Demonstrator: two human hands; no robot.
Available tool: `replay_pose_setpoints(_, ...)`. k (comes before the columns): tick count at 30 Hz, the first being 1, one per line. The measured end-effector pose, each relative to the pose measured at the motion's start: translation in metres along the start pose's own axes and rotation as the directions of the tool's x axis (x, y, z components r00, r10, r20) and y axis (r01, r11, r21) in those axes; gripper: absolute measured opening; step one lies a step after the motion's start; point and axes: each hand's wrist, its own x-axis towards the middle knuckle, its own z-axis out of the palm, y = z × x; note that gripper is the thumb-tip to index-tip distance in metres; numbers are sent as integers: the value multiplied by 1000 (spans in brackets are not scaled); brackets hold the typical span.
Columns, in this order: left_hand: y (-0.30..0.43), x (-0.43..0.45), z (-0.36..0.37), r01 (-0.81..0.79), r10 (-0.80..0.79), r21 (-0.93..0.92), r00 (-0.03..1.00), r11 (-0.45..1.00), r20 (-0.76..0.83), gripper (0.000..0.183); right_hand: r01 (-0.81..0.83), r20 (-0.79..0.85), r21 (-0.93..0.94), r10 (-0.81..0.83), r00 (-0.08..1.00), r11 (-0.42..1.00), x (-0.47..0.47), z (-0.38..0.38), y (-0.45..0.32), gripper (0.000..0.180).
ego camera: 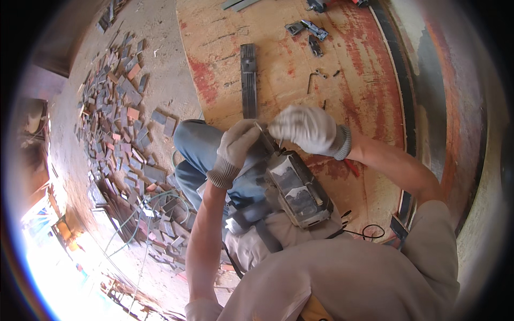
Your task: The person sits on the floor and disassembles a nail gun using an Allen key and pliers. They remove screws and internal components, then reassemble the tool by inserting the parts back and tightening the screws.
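Note:
A dark, dust-covered power tool lies across my lap, its narrow front end pointing away from me. My gloved left hand has its fingers closed around a small part at that front end. Close by on the right, my gloved right hand is blurred, with its fingers curled at the same end; what lies inside them is hidden. Beyond my left hand a long grooved black bar rests on the plywood board. A hex key and small metal fittings lie on the board further off.
Dark metal parts sit on the board's far side. A red-handled item lies beside my right forearm, and a black cable curls near my right side. Scattered wood offcuts and a thin hose cover the floor at left.

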Motion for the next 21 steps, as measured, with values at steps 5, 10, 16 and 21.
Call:
replay_pose_setpoints(5,0,-3,2,2,-3,-140,1000,990,-4,33,-815,153,468,877,456,342,15,-11,-16,15)
replay_pose_setpoints(10,5,-4,2,18,-17,-159,1000,987,6,33,-784,297,608,952,76,-127,26,-5,-29,24)
replay_pose_setpoints(16,10,-6,4,0,0,-153,1000,988,4,40,-717,342,665,939,41,-211,26,11,-27,28)
replay_pose_setpoints(21,14,-7,4,23,-22,-191,1000,981,5,42,-658,320,719,947,28,-223,22,17,-28,28)
